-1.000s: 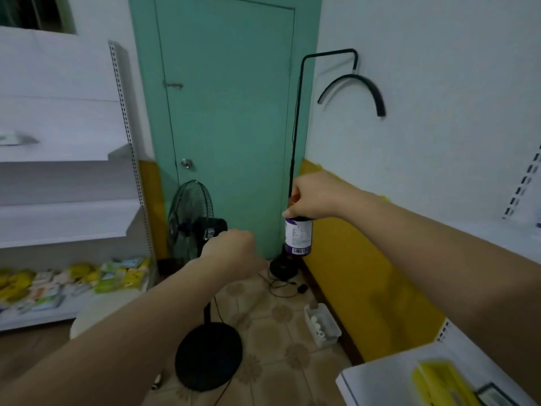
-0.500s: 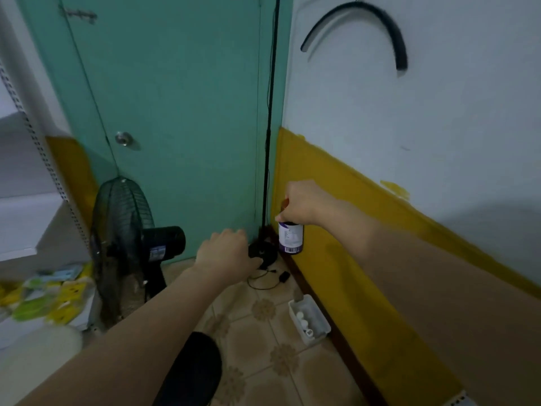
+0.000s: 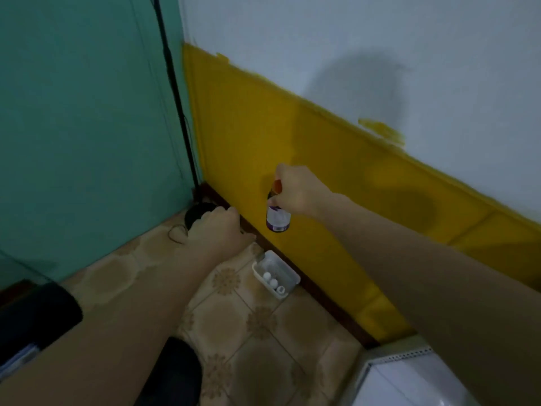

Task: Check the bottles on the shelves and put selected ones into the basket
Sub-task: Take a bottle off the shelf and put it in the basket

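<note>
Teal door (image 3: 87, 112), yellow-banded wall (image 3: 292, 136), floral beige tiles (image 3: 234, 320) (purple-labelled bottle (image 3: 278, 221))

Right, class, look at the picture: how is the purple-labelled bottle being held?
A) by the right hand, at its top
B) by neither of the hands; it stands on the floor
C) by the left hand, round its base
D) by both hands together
A: the right hand grips the bottle at its top and it hangs clear of the floor, while the left hand is apart from it.
</note>
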